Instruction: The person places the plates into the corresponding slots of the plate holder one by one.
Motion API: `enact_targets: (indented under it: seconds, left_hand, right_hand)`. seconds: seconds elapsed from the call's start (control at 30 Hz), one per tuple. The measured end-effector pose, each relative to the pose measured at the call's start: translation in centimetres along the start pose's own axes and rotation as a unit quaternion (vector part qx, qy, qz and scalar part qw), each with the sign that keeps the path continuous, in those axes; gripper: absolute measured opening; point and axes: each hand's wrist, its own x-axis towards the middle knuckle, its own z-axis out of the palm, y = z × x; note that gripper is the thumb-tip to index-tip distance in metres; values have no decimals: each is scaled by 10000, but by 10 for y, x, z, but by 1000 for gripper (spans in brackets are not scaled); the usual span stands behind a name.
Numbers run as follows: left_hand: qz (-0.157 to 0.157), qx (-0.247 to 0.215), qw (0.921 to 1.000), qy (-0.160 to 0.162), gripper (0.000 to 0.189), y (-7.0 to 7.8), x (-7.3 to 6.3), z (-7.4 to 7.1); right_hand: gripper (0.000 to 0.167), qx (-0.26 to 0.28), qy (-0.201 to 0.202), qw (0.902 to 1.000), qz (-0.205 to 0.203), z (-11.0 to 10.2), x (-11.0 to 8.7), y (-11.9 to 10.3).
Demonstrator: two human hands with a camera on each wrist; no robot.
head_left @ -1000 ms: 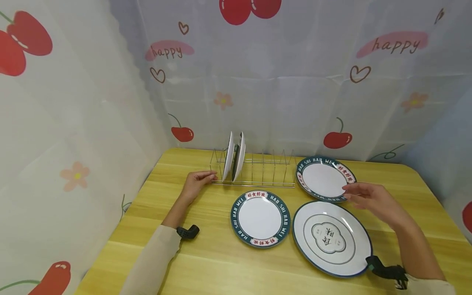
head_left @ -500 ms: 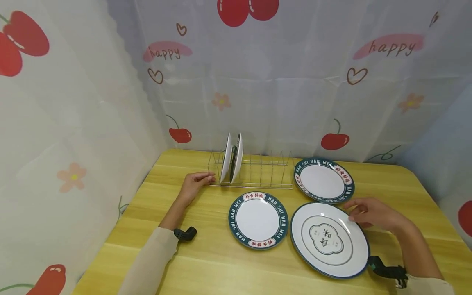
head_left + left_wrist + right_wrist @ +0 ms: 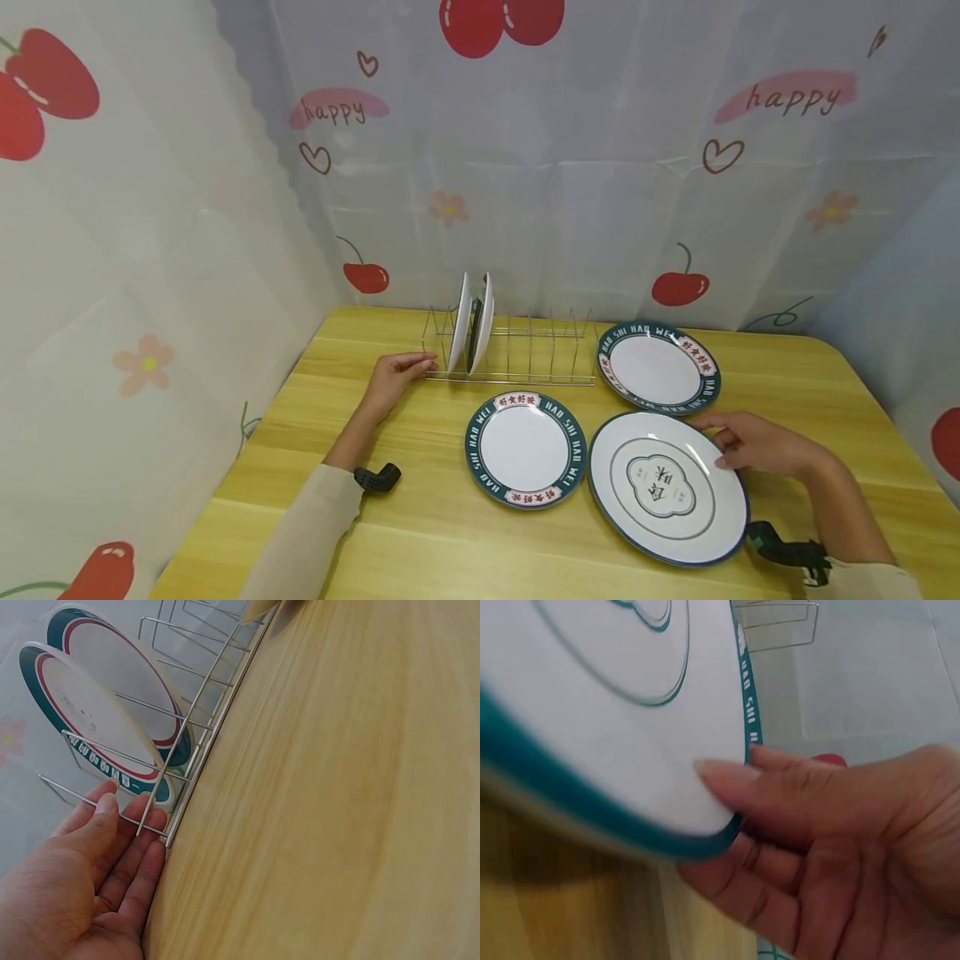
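My right hand (image 3: 759, 446) has come to pinch the lower-right large plate (image 3: 660, 492), apparently secure, while my left hand (image 3: 392, 380) grips the rack (image 3: 530, 354).

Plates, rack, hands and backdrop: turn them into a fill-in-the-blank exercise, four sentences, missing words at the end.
1. Of the left and right ends of the wire rack in the head view, the left hand grips the ____ one.
2. The number of plates standing in the rack is ____.
3. The right hand pinches the large plate, its ____ over the top face.
4. On the backdrop, the word over each pink patch is ____.

Missing words: left; two; thumb; happy.
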Motion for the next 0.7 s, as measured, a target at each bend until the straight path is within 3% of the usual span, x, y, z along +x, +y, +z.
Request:
enact_targets:
  seconds: [0.13,0.43,0.7]
  left_hand:
    - [15,36,10000,8,25,1,0,1]
    - [29,-25,10000,25,24,5,1,2]
    - [-13,-36,10000,0,25,-1,0,-1]
  right_hand:
    - [53,152,-143,9993,-313,-3,-4,-1]
    - [52,827,-101,9960,-309,-9,-19,-5]
    - [50,1066,-21,9919,-687,-15,-30,-8]
